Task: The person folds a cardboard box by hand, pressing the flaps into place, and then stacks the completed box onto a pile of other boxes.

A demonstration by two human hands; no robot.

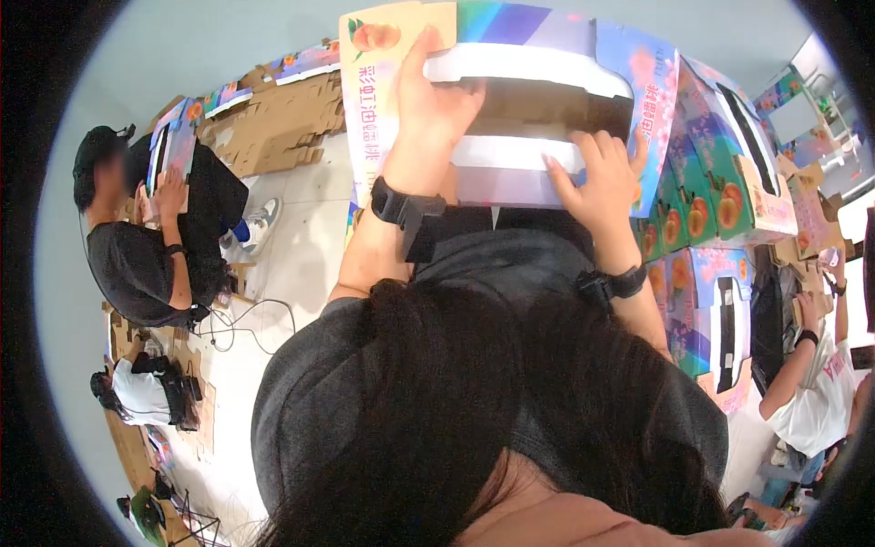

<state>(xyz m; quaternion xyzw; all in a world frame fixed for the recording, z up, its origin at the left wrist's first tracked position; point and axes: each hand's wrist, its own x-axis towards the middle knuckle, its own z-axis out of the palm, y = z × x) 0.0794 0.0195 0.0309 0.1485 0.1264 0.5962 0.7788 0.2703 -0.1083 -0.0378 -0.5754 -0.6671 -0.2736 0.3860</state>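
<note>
A printed cardboard peach box (pixel 524 27) is in front of my body, with peach pictures and Chinese characters on its side panels. White-edged strips border its long opening, and brown cardboard shows inside. My left hand (pixel 433 118) grips the box's left side, thumb pointing up along the panel and fingers bent over the edge of the opening. Over the near white strip (pixel 519 153) lies my right hand (pixel 602 178), its thumb and fingers apart, touching the box near its right panel. Both wrists wear black bands with devices.
More peach boxes (pixel 697 310) are stacked at the right. Flattened brown cardboard (pixel 283 123) lies at the left back. A person (pixel 137 237) on the left handles a similar box; another person (pixel 811 392) works at right. A cable (pixel 241 324) runs over the floor.
</note>
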